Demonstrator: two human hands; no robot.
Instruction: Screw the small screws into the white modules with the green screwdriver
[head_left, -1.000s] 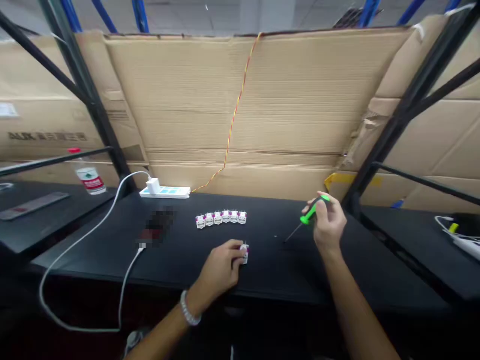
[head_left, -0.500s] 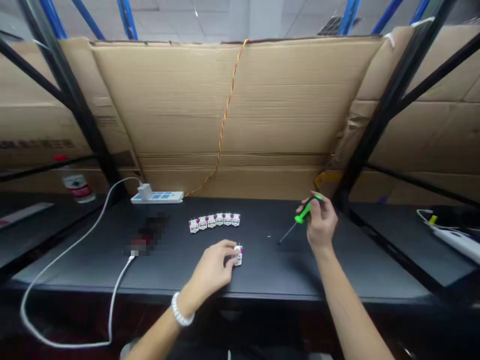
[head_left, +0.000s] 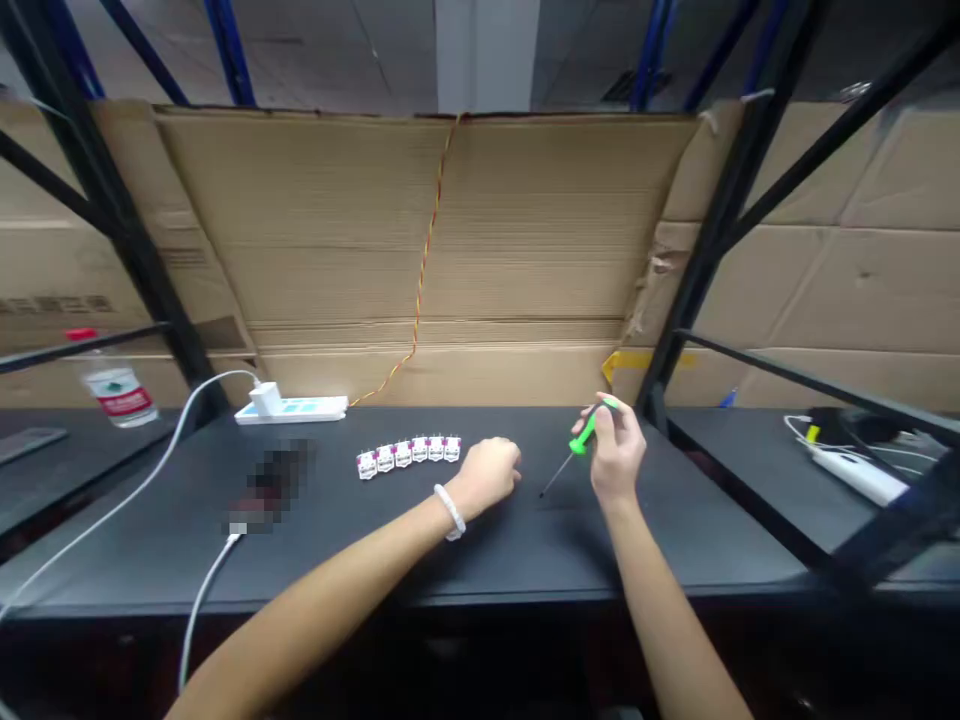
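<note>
Head view. Desk [head_left: 525, 560], black, spans the lower half of the frame, backed by cardboard [head_left: 525, 230]. Right hand [head_left: 615, 460], right of centre, has its grip closed on one screwdriver [head_left: 589, 435]: green handle up between the fingertips, thin shaft slanting down and to the left. Whether the tip touches the desk cannot be told. Left hand [head_left: 491, 468], at centre, rests on the desk with fingers curled and grip closed; whatever it encloses is hidden. The screwdriver's long axis runs toward this hand, the tip near its knuckles but apart from them. Blocks [head_left: 409, 453], six counted, white with magenta marks, stand in one row running left to right, just left of the left hand. That hand is the nearer to them; the right hand is well apart. One power strip [head_left: 307, 408] carrying one charger [head_left: 264, 398] lies at the desk's rear, left of centre. The charger's cable [head_left: 120, 498] loops toward the lower left. One bottle [head_left: 116, 385] stands at the far left. One wire [head_left: 424, 260], red and yellow, hangs down the cardboard.
</note>
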